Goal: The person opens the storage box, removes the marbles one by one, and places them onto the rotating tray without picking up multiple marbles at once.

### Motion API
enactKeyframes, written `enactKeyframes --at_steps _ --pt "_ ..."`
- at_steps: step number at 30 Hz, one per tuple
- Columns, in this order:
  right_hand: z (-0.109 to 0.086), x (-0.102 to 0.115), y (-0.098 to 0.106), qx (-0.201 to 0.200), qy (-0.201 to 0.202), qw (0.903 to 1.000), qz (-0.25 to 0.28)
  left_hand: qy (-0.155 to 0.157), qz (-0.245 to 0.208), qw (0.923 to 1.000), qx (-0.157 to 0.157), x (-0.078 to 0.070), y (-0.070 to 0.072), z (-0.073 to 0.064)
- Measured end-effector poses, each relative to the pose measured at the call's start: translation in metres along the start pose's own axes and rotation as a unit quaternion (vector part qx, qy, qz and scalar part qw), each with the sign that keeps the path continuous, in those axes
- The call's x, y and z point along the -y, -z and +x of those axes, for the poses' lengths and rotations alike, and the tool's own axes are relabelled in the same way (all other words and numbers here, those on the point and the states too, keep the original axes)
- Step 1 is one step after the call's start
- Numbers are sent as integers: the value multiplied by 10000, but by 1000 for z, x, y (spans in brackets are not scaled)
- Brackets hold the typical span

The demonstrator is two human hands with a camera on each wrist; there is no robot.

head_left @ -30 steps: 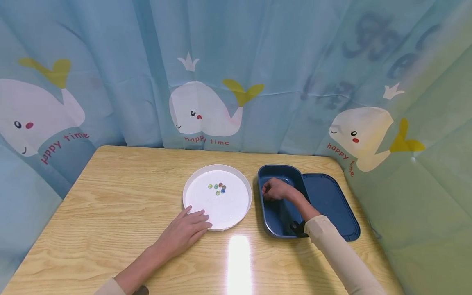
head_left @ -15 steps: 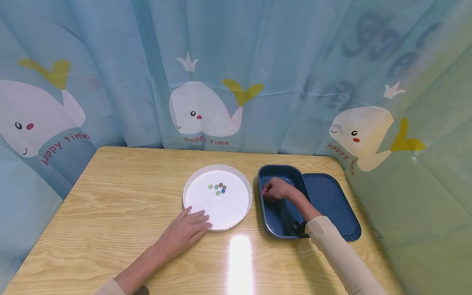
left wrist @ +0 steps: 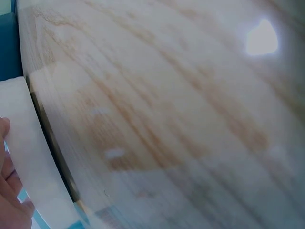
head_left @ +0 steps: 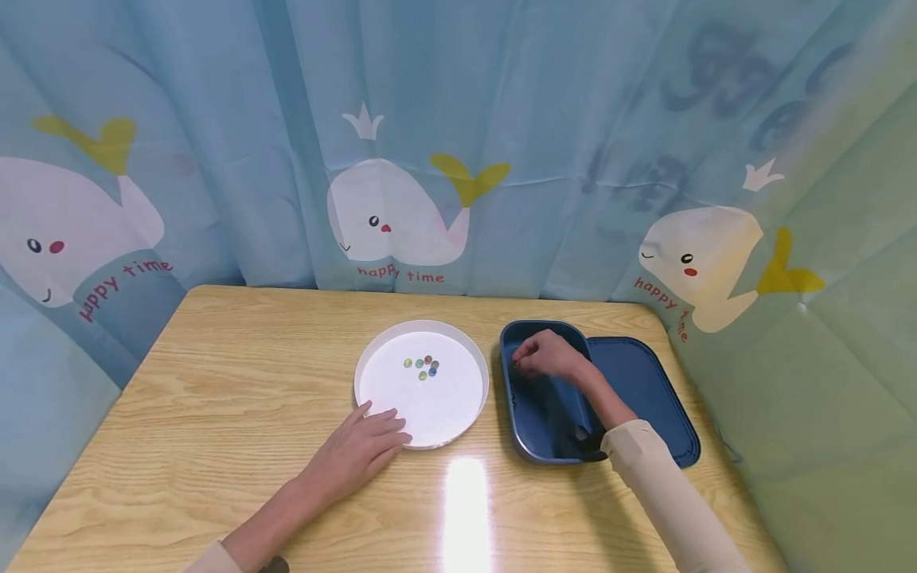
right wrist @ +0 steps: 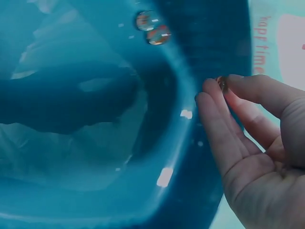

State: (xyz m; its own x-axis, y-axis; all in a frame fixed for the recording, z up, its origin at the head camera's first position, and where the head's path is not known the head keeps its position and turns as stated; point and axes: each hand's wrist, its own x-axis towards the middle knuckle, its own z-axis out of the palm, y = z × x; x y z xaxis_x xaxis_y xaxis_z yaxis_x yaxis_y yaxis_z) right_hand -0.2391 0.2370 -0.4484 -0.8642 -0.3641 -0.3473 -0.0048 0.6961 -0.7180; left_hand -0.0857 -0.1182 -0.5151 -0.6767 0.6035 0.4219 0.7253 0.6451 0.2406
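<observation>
In the head view my left hand [head_left: 356,447] lies with extended fingers over the near-left rim of a round white tray [head_left: 447,406]. Several small glass marbles [head_left: 408,363] sit near the tray's middle. My right hand [head_left: 550,355] is inside the dark blue box [head_left: 532,426], by its left wall. Between thumb and fingertips it pinches a marble [right wrist: 221,84], seen small and partly covered in the right wrist view. Two more marbles [right wrist: 157,35] lie on the box floor there. The left wrist view catches only some fingers [left wrist: 13,200] at the tray's white wall [left wrist: 38,157].
A flat blue lid [head_left: 637,390] lies on the wooden table [head_left: 251,374], just right of the box. Blue curtains [head_left: 251,143] with whale prints hang behind the table and along its sides. Light glares off the table's front.
My right hand has risen and shifted slightly away from me inside the box, off its earlier spot by the left wall. The left hand and the marbles in the tray have stayed put.
</observation>
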Motion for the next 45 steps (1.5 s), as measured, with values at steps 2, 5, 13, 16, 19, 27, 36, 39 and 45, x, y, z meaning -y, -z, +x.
enactKeyframes --at_steps 2,5,13,16,19,27,36,39,45 --pt "-1 3 3 -51 59 10000 5 14 -18 10000 0 0 0 0" --pt "-4 10 7 -90 110 9999 64 21 -27 10000 -11 -1 0 0" --pt "-8 32 8 -133 581 9974 407 9 -25 10000 -11 -1 1 0" --pt "-7 41 4 -136 764 9960 444 13 -28 10000 4 -1 1 0" --pt "-3 48 -2 -145 848 9955 394 12 -20 10000 6 -1 1 1" --pt "8 65 -19 -179 988 9948 164 -38 -1 10000 -22 -1 1 1" --pt "27 73 -42 -41 1098 9939 44 -19 -24 10000 67 0 2 1" --pt "33 76 -50 -24 1088 9941 37 17 -51 9999 128 0 2 1" --pt "44 84 -64 -88 1134 9935 -72 96 -62 9996 258 0 2 1"
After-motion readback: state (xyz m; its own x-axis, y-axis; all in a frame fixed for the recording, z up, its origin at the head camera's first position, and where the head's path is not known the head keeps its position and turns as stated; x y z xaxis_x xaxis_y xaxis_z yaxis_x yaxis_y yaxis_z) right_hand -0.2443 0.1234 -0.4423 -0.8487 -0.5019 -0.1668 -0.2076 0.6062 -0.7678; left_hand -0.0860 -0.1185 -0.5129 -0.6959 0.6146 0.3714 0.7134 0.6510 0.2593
